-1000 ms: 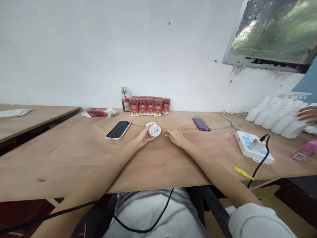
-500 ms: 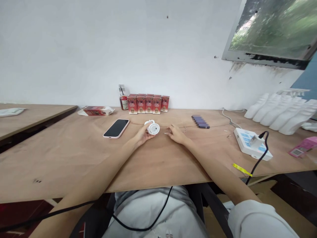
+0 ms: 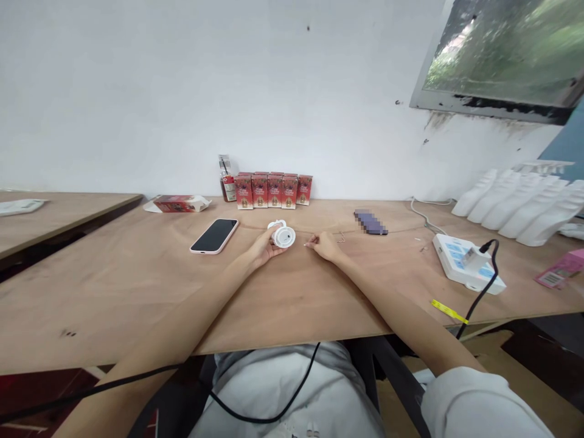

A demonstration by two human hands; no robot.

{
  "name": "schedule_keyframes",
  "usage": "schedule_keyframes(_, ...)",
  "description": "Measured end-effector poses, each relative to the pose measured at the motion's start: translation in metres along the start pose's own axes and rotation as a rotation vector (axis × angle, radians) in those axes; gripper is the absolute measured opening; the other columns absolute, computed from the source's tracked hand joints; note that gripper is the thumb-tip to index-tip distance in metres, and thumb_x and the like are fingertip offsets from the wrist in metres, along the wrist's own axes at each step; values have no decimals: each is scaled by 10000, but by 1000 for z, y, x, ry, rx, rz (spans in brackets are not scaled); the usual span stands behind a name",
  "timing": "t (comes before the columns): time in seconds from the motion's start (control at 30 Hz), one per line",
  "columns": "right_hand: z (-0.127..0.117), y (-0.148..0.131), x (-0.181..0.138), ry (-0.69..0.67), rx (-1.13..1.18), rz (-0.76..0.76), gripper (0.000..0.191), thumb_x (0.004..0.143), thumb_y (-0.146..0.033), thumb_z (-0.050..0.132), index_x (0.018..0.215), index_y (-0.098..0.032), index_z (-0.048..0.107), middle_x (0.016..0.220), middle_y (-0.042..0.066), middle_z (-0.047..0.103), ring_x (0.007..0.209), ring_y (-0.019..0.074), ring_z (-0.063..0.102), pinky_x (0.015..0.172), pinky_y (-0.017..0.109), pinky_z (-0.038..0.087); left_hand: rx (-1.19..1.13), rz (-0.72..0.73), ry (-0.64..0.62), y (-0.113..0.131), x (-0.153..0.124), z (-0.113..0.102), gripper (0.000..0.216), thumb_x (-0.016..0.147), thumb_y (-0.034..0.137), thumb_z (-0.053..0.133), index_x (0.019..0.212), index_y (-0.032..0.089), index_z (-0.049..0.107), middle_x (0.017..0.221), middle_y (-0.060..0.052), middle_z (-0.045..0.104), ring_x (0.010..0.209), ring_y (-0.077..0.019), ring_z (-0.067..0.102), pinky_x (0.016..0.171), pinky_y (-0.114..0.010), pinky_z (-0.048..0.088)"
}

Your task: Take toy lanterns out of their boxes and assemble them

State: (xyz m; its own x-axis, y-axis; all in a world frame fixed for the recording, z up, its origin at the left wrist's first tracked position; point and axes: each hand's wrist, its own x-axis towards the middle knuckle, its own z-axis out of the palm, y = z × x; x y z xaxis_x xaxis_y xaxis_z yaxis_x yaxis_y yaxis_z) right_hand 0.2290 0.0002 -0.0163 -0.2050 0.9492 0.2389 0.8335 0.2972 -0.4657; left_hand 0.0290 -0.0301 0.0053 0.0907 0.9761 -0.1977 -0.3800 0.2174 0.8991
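Observation:
My left hand (image 3: 263, 248) is wrapped round a small white round device (image 3: 283, 236) that rests on the wooden table (image 3: 137, 292), its round face turned toward me. Just to its right, my right hand (image 3: 325, 245) lies on the table with the fingertips pinched together on something tiny that I cannot make out. A small metal pin or clip (image 3: 341, 238) lies right beside that hand.
A phone in a pink case (image 3: 215, 235) lies left of the hands. Red cartons (image 3: 274, 191), a small bottle (image 3: 225, 180) and a torn red pack (image 3: 177, 204) line the wall. On the right are a white power strip (image 3: 466, 263) with a black cable, white pouches (image 3: 520, 207) and a yellow strip (image 3: 449, 311).
My right hand's fingers have drawn together into a pinch. Another person's hand at the white pouches a second ago has left the view. The view has shifted slightly.

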Motion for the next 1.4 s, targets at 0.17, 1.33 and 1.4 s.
schedule_keyframes(0.17, -3, -6, -3, -38, -60, -8, 144, 806, -250, 602, 854, -180, 718, 844, 83, 726, 846, 206, 659, 731, 270, 462, 0, 4, -11, 0, 0, 1, 232, 797, 349, 613, 940, 170, 582, 854, -54, 667, 685, -146, 646, 648, -256, 556)
schedule_keyframes(1.33, -6, -6, -4, -109, -180, -67, 192, 865, -280, 545, 931, -186, 699, 1057, 93, 671, 1020, 228, 589, 867, 316, 401, -8, 4, -12, 1, -1, 1, 200, 821, 323, 593, 937, 160, 582, 803, -43, 662, 655, -146, 650, 621, -258, 563)
schedule_keyframes(1.4, -5, -5, -4, -108, -183, -72, 191, 871, -279, 540, 933, -188, 695, 1088, 95, 657, 1048, 230, 575, 876, 317, 393, -7, 2, -16, 1, -2, 1, 207, 818, 332, 598, 934, 161, 584, 799, -44, 662, 651, -145, 648, 614, -255, 561)
